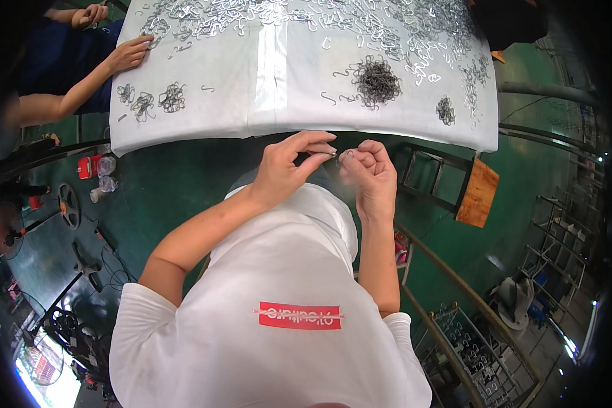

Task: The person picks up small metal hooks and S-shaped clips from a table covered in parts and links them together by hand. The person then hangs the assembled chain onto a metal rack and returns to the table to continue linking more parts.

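Just in front of the table edge, my left hand (285,166) is closed in a pinch, with a bright bit of a small metal piece (333,155) showing at its fingertips. Facing it, a small gap away, my right hand (372,173) has its fingers curled in and its thumb pressed against them. What it holds is mostly hidden. On the white-covered table (211,126) beyond lie small bent wire hooks: a dense dark pile (377,83) ahead of my right hand, a smaller clump (445,111) to its right, and three loose clumps (172,97) at the left.
A broad spread of shiny hooks (306,17) covers the table's far part. At the left, another person's hand (130,54) reaches onto the tabletop. A wooden-topped stool (478,193) stands right of my hands. A red container (88,167) sits on the green floor at left.
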`<move>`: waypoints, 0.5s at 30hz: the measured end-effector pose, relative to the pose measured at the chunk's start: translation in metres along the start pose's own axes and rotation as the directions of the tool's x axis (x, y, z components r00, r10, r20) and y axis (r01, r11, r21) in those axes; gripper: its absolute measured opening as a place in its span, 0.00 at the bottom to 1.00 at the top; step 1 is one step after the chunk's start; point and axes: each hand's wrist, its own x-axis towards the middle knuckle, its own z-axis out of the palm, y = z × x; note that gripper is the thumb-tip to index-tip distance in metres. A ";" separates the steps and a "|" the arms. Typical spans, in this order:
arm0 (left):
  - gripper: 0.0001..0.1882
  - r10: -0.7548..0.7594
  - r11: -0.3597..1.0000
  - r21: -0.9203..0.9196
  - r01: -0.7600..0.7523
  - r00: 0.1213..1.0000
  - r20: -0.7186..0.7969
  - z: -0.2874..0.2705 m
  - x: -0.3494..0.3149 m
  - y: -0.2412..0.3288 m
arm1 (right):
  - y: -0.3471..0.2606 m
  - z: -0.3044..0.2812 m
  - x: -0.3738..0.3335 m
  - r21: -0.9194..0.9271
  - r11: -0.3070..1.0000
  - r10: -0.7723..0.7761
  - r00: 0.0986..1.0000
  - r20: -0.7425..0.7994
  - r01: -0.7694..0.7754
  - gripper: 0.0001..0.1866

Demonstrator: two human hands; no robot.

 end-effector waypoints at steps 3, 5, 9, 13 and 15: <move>0.16 0.042 0.999 0.013 -0.042 0.999 -0.006 0.002 0.001 0.001 | 0.007 0.003 0.000 0.006 0.999 -0.036 0.998 -0.060 0.036 0.15; 0.16 0.083 0.997 0.014 -0.082 0.996 -0.026 0.005 0.002 0.001 | 0.010 0.004 0.001 0.031 0.996 -0.082 0.993 -0.087 0.085 0.15; 0.16 0.065 0.998 -0.021 -0.065 0.998 0.011 0.009 0.004 -0.004 | 0.015 0.006 0.002 -0.010 0.982 -0.189 0.968 -0.168 0.190 0.15; 0.14 0.180 0.977 0.125 -0.174 0.983 -0.039 0.008 0.029 -0.033 | 0.016 0.005 0.002 -0.043 0.952 -0.307 0.938 -0.160 0.304 0.14; 0.10 0.220 0.947 0.258 -0.192 0.972 -0.087 0.003 0.067 -0.064 | 0.014 0.001 0.001 -0.039 0.942 -0.334 0.932 -0.142 0.332 0.14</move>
